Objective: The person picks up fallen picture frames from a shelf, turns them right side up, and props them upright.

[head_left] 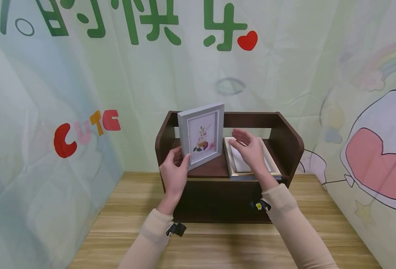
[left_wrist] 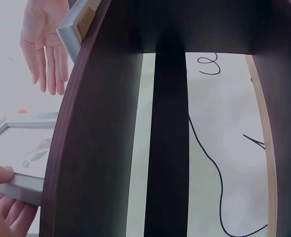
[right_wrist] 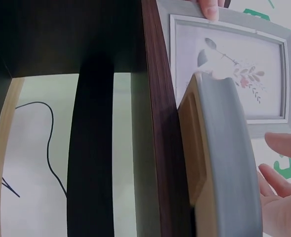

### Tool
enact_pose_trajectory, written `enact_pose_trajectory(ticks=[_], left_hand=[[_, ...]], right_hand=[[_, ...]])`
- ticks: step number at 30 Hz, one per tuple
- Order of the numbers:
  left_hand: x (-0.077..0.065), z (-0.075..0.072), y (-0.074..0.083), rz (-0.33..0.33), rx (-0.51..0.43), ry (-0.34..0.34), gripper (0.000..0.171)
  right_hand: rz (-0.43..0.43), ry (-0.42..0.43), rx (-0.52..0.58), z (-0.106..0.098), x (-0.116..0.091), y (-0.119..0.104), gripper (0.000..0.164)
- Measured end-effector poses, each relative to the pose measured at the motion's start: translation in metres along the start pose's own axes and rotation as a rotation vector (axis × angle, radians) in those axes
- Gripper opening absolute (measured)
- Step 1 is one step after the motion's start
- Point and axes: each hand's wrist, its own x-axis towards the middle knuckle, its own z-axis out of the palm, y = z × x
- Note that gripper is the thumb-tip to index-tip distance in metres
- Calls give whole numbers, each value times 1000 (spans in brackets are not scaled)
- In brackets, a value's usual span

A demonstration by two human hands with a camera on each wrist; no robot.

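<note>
Shelf [head_left: 286, 147]; frame [head_left: 203, 136] in left hand [head_left: 174, 171]

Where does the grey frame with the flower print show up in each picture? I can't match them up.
Head: the grey frame is at the centre, held by the left hand.
Left wrist: at the left edge, lower half.
Right wrist: upper right.
Shared landmark: the dark brown shelf.

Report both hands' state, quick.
Left hand: holding the grey floral picture frame by its edge.
Right hand: open, holding nothing, over the flat-lying frame.
</note>
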Motion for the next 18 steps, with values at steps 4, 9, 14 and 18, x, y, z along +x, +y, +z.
enact_pose_trajectory(ticks=[4,9,14,18], left_hand=[[-2,2,0,30,-7,34,27],[-4,7,-2,48,-17,77,28],[-7,11,-1,57,-13,104,28],[-9,15,0,76,-15,132,26]], right_hand=[[-36,13,-48,-2,0,-1,44],[-92,10,-70,-3,-2,-14,45],[-160,-1,-78,-1,-9,-37,44],[-201,-10,-87,0,-8,-46,44]])
